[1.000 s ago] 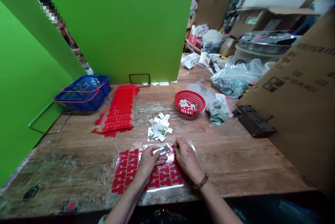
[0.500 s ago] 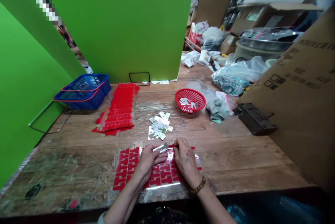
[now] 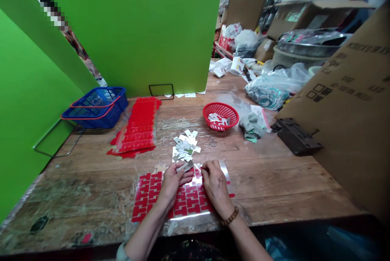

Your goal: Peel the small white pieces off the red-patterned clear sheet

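Observation:
A small flat metal plate (image 3: pixel 189 166) is pinched between the thumb and fingers of my left hand (image 3: pixel 174 179), which hovers over the sheet's upper middle. My right hand (image 3: pixel 215 181) is closed in a pinch at the sheet's top right; a bit of red sticker shows at its fingertips, mostly hidden by them. Beneath both hands lies a clear sheet of red T-shaped stickers (image 3: pixel 142 198), with bare film at its top right corner. Just beyond my left hand is a loose pile of similar metal plates (image 3: pixel 185 145).
A red basket (image 3: pixel 221 116) holds more plates. Stacked red sticker sheets (image 3: pixel 138 127) lie left of the pile, beside a blue basket (image 3: pixel 94 106). To the right are a grey cloth (image 3: pixel 252 126), a dark metal block (image 3: pixel 295 137) and a large cardboard sheet (image 3: pixel 344 102).
The metal plate in my left hand has tilted and risen slightly. A red piece at the sheet's top right, beside my right hand, has come away, leaving clear film.

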Tool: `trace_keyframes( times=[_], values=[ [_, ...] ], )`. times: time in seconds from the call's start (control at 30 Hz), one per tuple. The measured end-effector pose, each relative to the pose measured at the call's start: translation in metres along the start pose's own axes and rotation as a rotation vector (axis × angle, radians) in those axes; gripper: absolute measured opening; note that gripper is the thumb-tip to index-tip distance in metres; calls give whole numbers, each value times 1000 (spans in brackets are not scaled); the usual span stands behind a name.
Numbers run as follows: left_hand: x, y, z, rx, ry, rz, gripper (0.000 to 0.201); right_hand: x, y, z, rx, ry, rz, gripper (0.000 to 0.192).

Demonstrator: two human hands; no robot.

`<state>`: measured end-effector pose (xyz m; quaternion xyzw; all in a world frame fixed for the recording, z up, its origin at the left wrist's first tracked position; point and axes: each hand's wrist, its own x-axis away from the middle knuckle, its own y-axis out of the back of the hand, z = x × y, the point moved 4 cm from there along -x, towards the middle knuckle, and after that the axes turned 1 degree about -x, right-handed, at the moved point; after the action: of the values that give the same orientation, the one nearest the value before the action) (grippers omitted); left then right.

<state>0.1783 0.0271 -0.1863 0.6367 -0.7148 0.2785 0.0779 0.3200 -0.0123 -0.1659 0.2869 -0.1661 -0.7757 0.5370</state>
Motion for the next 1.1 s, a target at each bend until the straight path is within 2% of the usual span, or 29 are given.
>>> trace_keyframes(
  times=[0.17,0.47,0.77,0.97,1.1],
  values=[
    [-3,0,3,-13,11,-6,15,4,0,1,-23,-11,6,17],
    [-5,2,6,-7,2,-22,16,9,4,-6,-142,14,152,11],
    [3,0,-2,-27,57,49,16,14,21,-12,-514,-210,109,7],
    [31,-4,-7,29,150,211,20,20,38,7,-368,-164,72,10],
    [49,-9,-10,34,181,247,21,24,39,20,-316,-124,101,11]
  ],
)
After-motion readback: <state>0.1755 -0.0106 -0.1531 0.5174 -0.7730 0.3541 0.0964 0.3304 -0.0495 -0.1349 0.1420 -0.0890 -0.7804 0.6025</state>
